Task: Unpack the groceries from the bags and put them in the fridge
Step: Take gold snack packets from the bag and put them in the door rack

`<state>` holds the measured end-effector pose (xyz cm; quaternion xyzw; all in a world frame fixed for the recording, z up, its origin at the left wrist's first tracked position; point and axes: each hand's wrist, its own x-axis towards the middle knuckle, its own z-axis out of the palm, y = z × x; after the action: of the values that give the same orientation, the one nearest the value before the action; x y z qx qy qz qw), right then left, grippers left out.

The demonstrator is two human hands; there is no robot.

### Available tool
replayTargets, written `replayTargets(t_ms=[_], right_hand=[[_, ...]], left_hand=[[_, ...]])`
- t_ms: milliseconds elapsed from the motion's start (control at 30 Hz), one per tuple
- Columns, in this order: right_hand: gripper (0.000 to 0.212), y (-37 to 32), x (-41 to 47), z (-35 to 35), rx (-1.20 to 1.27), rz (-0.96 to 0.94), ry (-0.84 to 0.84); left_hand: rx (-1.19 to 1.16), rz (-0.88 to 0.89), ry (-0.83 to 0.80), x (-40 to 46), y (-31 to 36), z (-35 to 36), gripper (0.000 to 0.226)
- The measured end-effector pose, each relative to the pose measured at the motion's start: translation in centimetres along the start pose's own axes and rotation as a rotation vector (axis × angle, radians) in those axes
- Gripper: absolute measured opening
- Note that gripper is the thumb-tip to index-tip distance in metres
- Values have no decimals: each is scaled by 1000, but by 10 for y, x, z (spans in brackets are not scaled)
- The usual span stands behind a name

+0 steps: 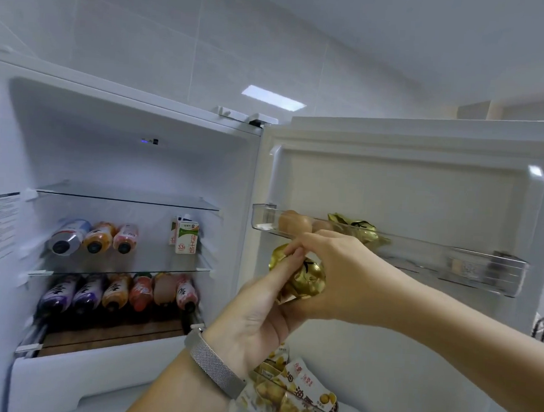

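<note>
Stocking is well advanced: bottles (93, 236) and a milk carton (186, 235) lie on the fridge (124, 152) shelves, eggs (295, 223) and one gold packet (358, 230) sit in the upper door tray (483, 266), and snack bags (300, 395) fill the tray at 6 o'clock; no grocery bags are in view, so what remains cannot be judged. Below the upper tray, a second gold packet (304, 278) is held between both hands. The left hand (257, 319) cups it from 7 o'clock with fingers curled under, while the right hand (330, 266) clamps over it from 2 o'clock.
</note>
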<state>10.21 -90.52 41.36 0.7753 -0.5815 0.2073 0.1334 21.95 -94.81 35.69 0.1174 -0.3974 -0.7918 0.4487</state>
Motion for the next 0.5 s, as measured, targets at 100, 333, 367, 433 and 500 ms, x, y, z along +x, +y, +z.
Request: replayTargets(t_ms=[100,333,367,433,500], right_hand=[[42,-2,3,10,89,10,124],[38,31,24,-54,228,248,208],[38,41,29,-64,178,289,203],[38,63,37,-77,73,393,138],[37,82,41,-81,-40,491,35]], left_hand=[[78,42,-11,1,1,1,43],[404,23,100,4,7,-34,43],[551,9,116,6,4,-41,36],[963,-29,116,10,-5,-57,24],[1506,-24,47,13,-15,-74,26]])
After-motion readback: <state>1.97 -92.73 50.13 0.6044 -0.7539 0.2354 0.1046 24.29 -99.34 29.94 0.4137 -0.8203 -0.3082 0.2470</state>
